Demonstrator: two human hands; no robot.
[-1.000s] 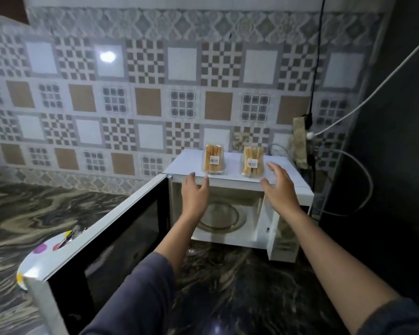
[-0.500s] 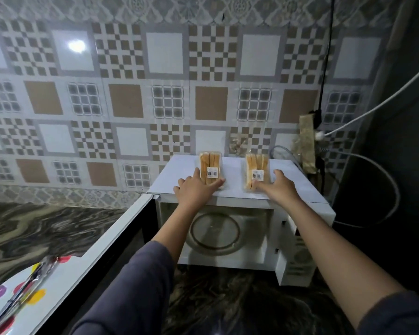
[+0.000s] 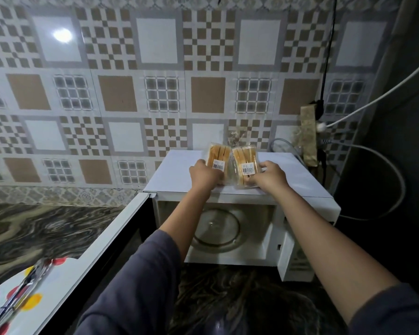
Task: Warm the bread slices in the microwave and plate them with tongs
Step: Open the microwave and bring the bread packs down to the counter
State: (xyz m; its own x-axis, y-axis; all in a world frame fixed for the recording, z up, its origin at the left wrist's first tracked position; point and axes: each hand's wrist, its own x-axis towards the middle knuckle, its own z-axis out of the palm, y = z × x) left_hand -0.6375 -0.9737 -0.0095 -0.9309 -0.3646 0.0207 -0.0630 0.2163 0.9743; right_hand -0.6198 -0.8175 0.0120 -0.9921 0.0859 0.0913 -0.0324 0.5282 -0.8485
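Patterned tiles (image 3: 155,93) in brown, grey and white cover the wall behind a dark marbled countertop (image 3: 34,233). On that counter a white microwave (image 3: 307,204) stands against the wall, its door (image 3: 87,269) swung wide open to the left, and the glass turntable (image 3: 218,228) sits bare inside the cavity.

Two clear packs of bread slices lie on the microwave's flat top, side by side and touching at their upper corners. The left hand (image 3: 205,176) grips the left bread pack (image 3: 217,157) at its near end, fingers curled around the wrapper below the barcode label. The right hand (image 3: 270,176) clasps the right bread pack (image 3: 244,163) the same way, thumb on the near edge and fingers wrapped over its right side (this pack is tilted a little, its far end leaning toward the other one). Both forearms reach forward out of dark grey sleeves (image 3: 136,286).

At the lower left corner a white plate with coloured dots (image 3: 32,303) rests on the counter, partly hidden by the open door, and metal tongs (image 3: 22,286) lie across it. To the right of the microwave, a black cable (image 3: 328,56) and a white cable (image 3: 382,93) run down toward a socket strip (image 3: 309,136) on the wall.
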